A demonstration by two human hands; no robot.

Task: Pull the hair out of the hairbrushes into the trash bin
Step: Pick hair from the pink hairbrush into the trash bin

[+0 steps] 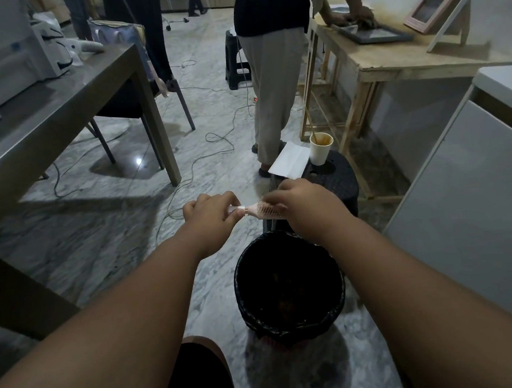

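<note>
Hairbrush (254, 209) held near trash bin (294, 329); our left hand (211, 212) grips the handle, our right hand (300, 203) curls over the bristles.

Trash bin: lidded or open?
Open. The trash bin has no lid; its black-lined mouth faces up. Left hand and right hand hold the hairbrush.

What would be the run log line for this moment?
left hand grips hairbrush handle | right hand holds its head | trash bin nearby
</note>
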